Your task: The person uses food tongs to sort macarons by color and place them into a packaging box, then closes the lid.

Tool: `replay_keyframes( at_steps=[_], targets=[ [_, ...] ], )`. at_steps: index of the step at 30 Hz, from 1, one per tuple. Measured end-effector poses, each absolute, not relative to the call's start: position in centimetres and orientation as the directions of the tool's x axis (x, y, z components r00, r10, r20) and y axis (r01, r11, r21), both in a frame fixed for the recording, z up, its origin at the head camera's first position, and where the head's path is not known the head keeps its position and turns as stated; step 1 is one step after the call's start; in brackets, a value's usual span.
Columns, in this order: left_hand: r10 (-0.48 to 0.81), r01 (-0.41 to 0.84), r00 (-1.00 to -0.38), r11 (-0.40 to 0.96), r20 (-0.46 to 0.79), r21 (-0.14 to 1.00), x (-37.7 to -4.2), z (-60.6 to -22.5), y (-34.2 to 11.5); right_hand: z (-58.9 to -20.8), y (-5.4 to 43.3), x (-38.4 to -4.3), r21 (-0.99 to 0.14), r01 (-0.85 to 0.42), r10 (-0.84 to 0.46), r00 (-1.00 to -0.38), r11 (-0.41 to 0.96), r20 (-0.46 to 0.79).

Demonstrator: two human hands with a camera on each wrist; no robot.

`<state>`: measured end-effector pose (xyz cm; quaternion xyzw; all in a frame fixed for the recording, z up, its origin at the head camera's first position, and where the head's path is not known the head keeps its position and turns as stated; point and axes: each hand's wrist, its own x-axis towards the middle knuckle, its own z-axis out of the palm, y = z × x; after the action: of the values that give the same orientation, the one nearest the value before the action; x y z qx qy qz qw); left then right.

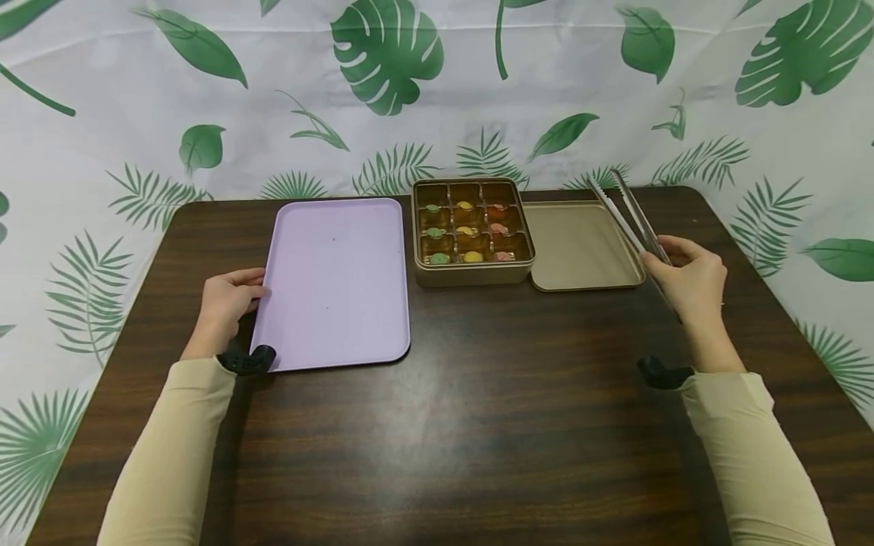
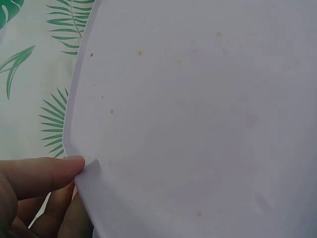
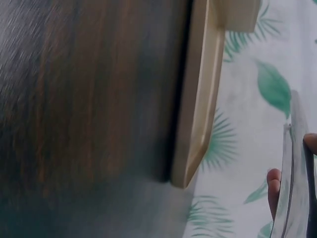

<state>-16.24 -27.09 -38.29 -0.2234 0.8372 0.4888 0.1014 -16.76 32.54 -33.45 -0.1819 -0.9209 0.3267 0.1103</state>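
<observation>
My left hand pinches the left edge of a lilac tray. In the left wrist view the thumb lies on the tray's rim and the other fingers are curled below it; small specks dot its surface. At the right, my right hand holds metal tongs, their arms apart and pointing away toward the back edge. Nothing is between the tips. The right wrist view shows only part of the tongs and two fingertips. Beyond the tongs' tips hangs patterned cloth.
Right of the tray stands a gold tin divided into several compartments with small green, yellow and pinkish-red pieces. A shallow gold lid lies beside it, close to the tongs. Leaf-print cloth hangs behind the dark wooden table.
</observation>
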Motion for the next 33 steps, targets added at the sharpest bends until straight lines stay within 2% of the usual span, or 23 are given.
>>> replay_keyframes(
  at_steps=[17,27,33],
  targets=[
    [-0.261,-0.482,-0.876,0.42,-0.406,0.769,-16.1,-38.2,-27.1,-34.7,36.8,-17.0,-0.572,0.407,0.525,-0.85,0.712,0.049],
    [-0.255,-0.474,-0.88,0.415,-0.4,0.777,-16.1,-38.4,-27.2,-35.7,39.6,-16.5,-0.521,0.425,0.516,-0.856,0.74,0.036],
    [-0.249,-0.482,-0.875,0.376,-0.415,0.791,-16.2,-38.4,-27.1,-36.1,40.7,-16.0,-0.5,0.441,0.5,-0.866,0.745,-0.019]
  ],
)
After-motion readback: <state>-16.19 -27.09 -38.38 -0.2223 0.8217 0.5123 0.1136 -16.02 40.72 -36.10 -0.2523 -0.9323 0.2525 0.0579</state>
